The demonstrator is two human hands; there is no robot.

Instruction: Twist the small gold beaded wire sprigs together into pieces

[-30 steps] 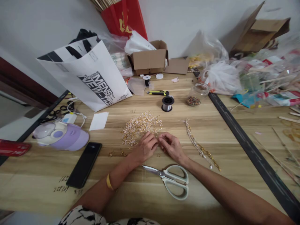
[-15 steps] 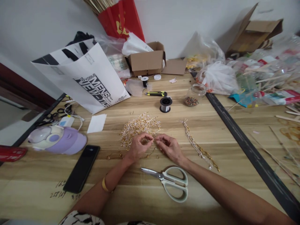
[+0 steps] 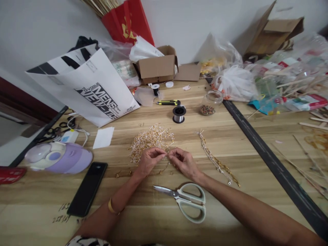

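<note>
My left hand and my right hand meet fingertip to fingertip above the table, each closed in a pinch. What the left fingers pinch is too small to make out. A thin gold beaded strand curves up from the table to the right fingertips; its other part passes behind my left wrist. Just beyond the left hand lies a heap of small gold and clear beads. Scissors with pale green handles lie nearer me, blades pointing left. A small ring rests below the right hand.
Finished-looking gold and silver strands lie to the right. Behind the heap are a wire spool, a utility knife and a bead jar. A phone, purple bottle and white paper bag are at left.
The hands stay together with only small finger shifts; the left fingers look straighter and closer together. The whole view has shifted slightly with the camera.
</note>
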